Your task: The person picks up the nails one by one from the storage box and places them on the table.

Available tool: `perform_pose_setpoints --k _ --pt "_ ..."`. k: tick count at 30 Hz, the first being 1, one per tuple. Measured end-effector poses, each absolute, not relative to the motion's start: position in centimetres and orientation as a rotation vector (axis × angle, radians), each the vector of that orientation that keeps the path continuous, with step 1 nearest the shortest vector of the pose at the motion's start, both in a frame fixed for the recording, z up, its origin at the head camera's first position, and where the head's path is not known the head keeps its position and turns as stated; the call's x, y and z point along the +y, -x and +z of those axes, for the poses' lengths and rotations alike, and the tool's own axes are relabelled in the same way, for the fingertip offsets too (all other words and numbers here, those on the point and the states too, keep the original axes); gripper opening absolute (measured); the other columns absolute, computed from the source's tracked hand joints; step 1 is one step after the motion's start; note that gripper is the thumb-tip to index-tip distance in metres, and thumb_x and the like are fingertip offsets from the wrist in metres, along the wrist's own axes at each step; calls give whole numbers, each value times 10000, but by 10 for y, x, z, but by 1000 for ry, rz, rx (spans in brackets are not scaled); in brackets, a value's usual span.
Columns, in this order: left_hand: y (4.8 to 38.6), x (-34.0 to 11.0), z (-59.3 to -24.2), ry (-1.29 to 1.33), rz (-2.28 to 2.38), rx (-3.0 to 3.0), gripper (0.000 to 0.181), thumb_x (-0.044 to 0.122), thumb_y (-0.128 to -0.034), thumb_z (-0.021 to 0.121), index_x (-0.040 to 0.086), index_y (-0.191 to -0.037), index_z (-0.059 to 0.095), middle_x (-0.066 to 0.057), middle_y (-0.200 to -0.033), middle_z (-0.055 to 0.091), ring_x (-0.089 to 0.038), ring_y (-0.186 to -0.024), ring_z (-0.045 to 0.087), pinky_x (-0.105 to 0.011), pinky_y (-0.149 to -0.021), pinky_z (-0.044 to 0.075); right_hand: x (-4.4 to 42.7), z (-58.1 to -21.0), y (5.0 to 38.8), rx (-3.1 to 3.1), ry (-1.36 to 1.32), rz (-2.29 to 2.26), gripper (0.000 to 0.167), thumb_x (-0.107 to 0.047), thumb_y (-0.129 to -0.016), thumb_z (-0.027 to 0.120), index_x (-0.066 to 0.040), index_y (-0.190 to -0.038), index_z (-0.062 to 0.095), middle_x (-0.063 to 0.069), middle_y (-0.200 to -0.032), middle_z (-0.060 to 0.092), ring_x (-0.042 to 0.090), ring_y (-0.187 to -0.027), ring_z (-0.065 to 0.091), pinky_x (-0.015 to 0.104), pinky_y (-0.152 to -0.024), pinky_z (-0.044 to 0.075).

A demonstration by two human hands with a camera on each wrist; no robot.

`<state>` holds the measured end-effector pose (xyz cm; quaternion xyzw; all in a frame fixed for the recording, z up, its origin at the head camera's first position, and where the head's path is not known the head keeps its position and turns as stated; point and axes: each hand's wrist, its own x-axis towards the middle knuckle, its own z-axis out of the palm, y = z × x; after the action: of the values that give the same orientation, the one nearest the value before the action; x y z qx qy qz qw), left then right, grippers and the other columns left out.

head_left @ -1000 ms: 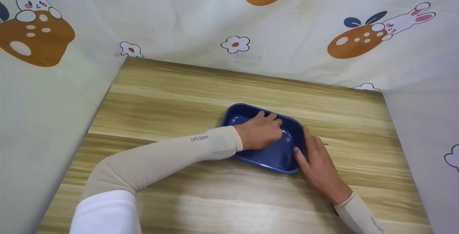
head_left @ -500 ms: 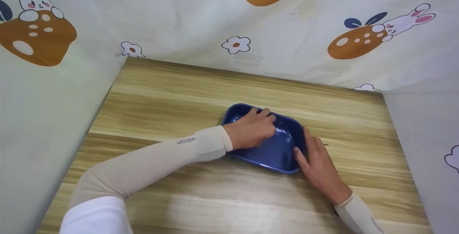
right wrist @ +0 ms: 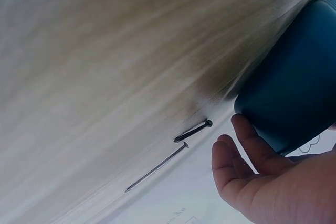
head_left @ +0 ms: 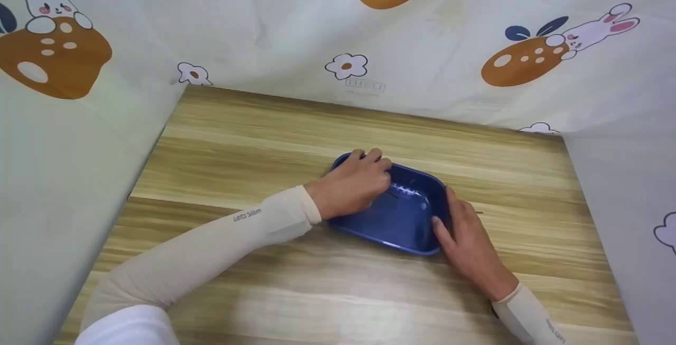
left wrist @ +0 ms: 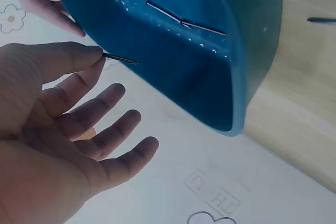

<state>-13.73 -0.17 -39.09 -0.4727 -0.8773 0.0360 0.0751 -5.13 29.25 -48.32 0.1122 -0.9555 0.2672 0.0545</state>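
One nail (left wrist: 121, 58), pinched in left hand (head_left: 351, 184), liable to drop from so slight a hold; blue tray (head_left: 401, 223), gripped endwise by right hand (head_left: 472, 250).

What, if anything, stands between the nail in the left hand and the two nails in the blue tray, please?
Nothing visible does: the left hand pinches the nail over the open tray, and the two nails lie uncovered inside. The right hand is at the tray's right end, out of the way.
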Motion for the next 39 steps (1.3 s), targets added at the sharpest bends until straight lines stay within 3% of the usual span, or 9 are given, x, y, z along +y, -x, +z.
perform_pose_setpoints --k 7,16,39 --pt "137 -17 -391 1357 21 -2614 132 143 -970 787 61 -1069 818 -101 -1249 722 -327 -1168 645 -504 -955 613 293 -482 50 -2932 -317 821 741 -265 -1116 628 32 -1708 297 358 -1465 548 496 -1346 562 670 -1147 457" --pt "134 -36 -386 1286 -76 -2629 148 50 -989 725 -17 -1090 808 -133 -1283 717 -345 -1201 633 -547 -1022 596 293 -483 50 -2937 -322 822 742 -281 -1124 618 18 -1716 286 358 -1491 536 498 -1371 553 678 -1158 450" --pt "133 -84 -390 1108 -302 -2622 99 6 -978 749 -69 -1022 798 -193 -1313 719 -398 -1228 628 -598 -989 599 292 -481 51 -2914 -325 824 733 -243 -1108 639 46 -1698 314 351 -1442 569 482 -1301 587 664 -1128 477"
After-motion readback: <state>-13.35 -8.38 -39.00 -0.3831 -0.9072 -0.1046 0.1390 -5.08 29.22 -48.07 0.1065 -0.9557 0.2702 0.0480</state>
